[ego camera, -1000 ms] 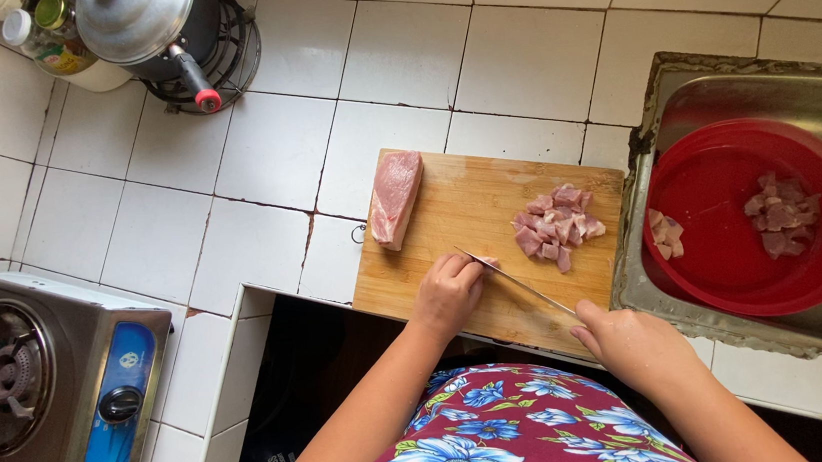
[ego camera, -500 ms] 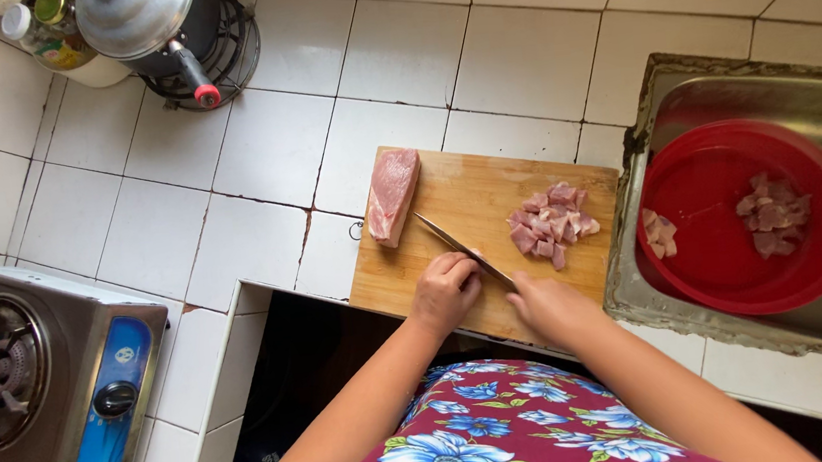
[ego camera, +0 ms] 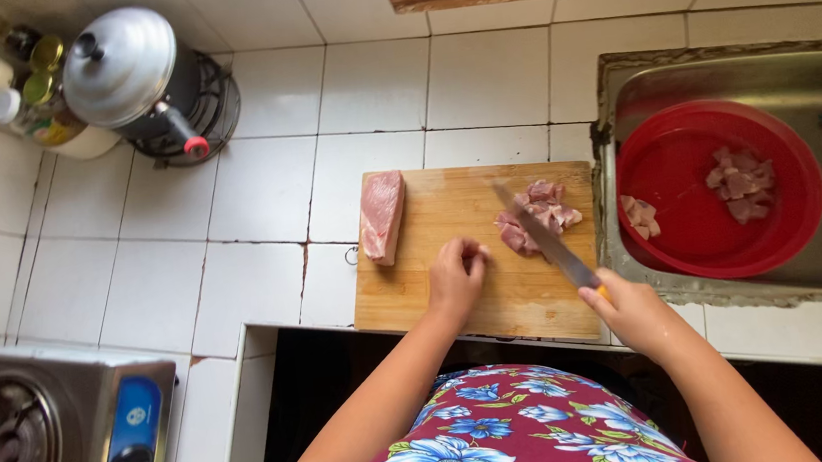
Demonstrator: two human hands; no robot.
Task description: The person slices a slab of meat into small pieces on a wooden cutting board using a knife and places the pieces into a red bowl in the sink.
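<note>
Gripping a knife [ego camera: 544,238] in the right hand [ego camera: 632,315], fingers closed round the handle at the near right edge of the wooden cutting board [ego camera: 438,304]. Blade running long from the hand up and to the left, tip pointing away from the body toward the far middle of the board, lying across the left side of the pile of cut meat pieces [ego camera: 536,217]. Whether the edge is touching the pieces or passing just above them: cannot tell.

Resting the left hand [ego camera: 455,275] on the board's middle, fingers curled in, holding nothing, just left of the blade and apart from it.

Lying at the board's left end, a whole slab of raw meat [ego camera: 382,216], long axis running from far to near, nearly parallel to the board's short edge, well apart from both hands.

Sitting right of the board in the steel sink [ego camera: 818,71], a red basin [ego camera: 724,251] holding more meat pieces in two small heaps.

Standing far left on the white tiled counter [ego camera: 257,196], a lidded metal pot [ego camera: 119,68] beside some jars; showing at the lower left corner, a gas stove [ego camera: 50,447].
</note>
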